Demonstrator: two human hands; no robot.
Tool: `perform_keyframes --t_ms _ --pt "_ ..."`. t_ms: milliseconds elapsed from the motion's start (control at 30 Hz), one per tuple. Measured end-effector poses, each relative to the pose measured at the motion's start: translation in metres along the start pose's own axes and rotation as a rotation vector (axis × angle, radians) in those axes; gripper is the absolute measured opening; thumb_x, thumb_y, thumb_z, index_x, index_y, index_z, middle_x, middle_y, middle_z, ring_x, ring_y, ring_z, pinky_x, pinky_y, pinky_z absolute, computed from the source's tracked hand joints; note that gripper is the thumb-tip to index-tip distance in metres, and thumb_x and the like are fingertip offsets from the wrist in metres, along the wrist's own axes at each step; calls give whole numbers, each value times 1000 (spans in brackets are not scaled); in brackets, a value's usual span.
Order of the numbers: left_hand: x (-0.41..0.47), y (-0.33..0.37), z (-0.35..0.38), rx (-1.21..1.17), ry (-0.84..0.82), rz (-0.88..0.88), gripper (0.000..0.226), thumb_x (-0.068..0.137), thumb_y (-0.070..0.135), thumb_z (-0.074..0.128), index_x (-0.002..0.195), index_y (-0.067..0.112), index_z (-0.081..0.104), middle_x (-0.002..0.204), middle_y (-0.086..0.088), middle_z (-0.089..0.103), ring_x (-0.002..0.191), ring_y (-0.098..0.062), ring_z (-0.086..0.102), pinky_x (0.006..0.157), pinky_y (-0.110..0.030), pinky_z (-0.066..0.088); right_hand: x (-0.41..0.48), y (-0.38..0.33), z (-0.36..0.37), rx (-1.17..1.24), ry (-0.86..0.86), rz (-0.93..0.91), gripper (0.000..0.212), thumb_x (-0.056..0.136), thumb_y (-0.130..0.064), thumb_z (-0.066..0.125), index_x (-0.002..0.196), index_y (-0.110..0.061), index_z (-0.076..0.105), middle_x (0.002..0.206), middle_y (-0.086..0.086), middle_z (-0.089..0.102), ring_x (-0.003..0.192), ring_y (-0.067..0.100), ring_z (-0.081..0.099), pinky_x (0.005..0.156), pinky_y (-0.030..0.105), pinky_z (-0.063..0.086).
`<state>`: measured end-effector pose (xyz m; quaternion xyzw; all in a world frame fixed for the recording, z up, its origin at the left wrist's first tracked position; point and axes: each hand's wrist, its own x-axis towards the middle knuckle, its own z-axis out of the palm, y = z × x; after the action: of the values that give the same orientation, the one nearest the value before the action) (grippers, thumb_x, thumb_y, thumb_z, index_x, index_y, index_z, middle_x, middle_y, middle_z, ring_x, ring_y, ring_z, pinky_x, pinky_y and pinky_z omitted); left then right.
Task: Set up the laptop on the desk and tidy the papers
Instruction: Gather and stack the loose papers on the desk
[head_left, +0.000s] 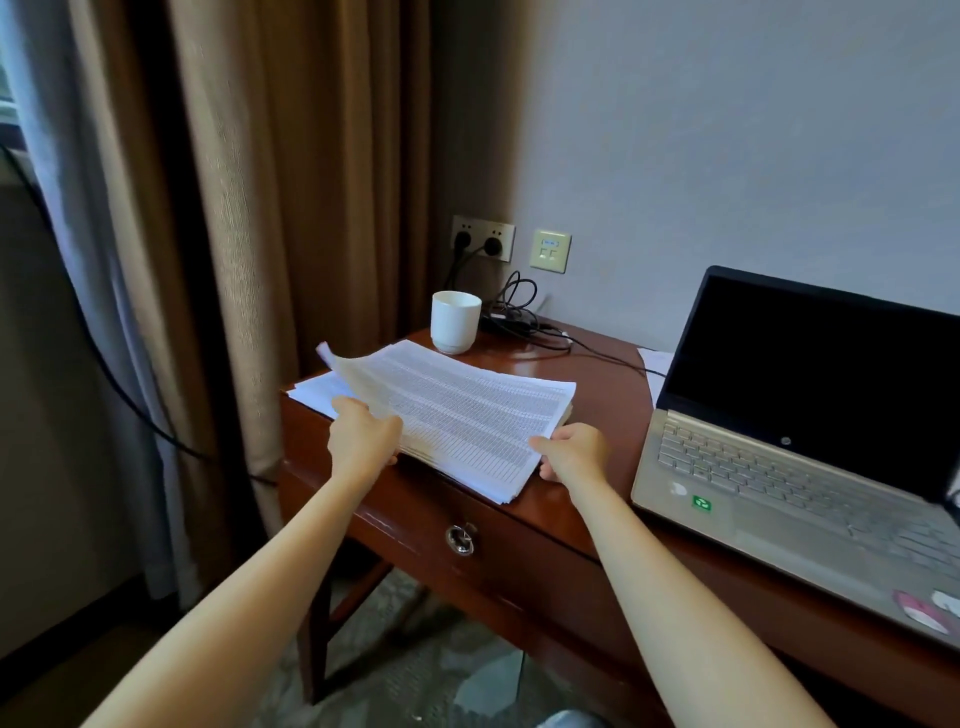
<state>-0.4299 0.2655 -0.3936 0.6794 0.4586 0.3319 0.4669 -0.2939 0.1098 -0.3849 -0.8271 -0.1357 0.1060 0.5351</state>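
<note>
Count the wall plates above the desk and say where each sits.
2. The double power socket is by the curtain, with plugs in it; the smaller data plate is to its right. The laptop may hide others.

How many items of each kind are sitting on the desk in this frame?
Laptop: 1
Paper stack: 1, held by the left hand and right hand
Loose sheet behind the laptop: 1
White cup: 1
Bundle of black cables: 1
Total: 5
</note>
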Motion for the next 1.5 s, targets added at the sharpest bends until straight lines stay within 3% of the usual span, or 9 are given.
perform_keyframes --t_ms 100,200,400,567,833,1000,1167,1300,1500 --pt "-5 -2 3 140 62 73 47 84 10 53 125 -1 33 94 -9 52 98 -36 56 73 -33 36 0 1 0 -60 14 -29 17 79 -8 67 72 -7 52 50 5 53 39 12 51 44 18 46" --pt "-8 0 3 278 77 161 38 84 11 54 118 9 38 94 -6 53 93 -34 56 71 -32 35 -1 -1 -4 -141 8 -63 21 82 -12 66 69 -12 49 51 2 53 38 9 50 32 9 34" --pt "-4 24 19 397 -58 362 21 85 12 52 105 15 49 108 -6 57 88 -25 57 73 -33 45 3 -5 -19 -212 15 -93 24 84 -13 60 62 -16 51 71 4 61 46 16 54 52 27 52" --pt "-14 56 50 513 -278 453 20 88 15 49 108 16 53 111 -4 61 93 -22 56 80 -33 48 9 -12 -56 -171 -18 -131 16 86 -12 58 71 -15 57 63 0 59 48 12 51 39 17 44" --pt "-60 113 121 653 -428 662 27 90 17 45 115 13 55 119 -8 59 110 -28 55 81 -33 44 12 -6 -143 -255 84 -128 15 87 -10 51 75 -14 60 65 -1 60 50 13 50 45 20 43" --pt "-97 146 161 739 -460 859 29 87 13 44 114 13 55 118 -8 59 109 -29 55 76 -32 40 8 9 -198 -405 193 -99 22 87 -9 46 71 -14 58 72 2 61 60 15 52 57 27 46" --pt "-134 167 194 790 -529 1033 35 86 7 45 120 10 51 118 -10 55 110 -28 51 77 -32 38 -5 25 -252 -592 268 -51 23 90 -13 43 95 -8 65 101 11 68 93 28 62 82 37 51" --pt "-168 179 218 802 -576 1133 38 88 8 45 125 9 49 122 -11 53 113 -30 48 84 -35 40 -19 40 -288 -645 313 -8 24 91 -11 42 94 -1 64 106 18 65 94 30 59 81 36 48" --pt "-218 188 250 780 -660 1238 34 90 12 45 123 11 51 123 -10 54 114 -29 49 86 -35 41 -39 62 -335 -678 378 112 18 90 -12 40 81 -14 56 101 11 60 88 27 54 74 28 42"
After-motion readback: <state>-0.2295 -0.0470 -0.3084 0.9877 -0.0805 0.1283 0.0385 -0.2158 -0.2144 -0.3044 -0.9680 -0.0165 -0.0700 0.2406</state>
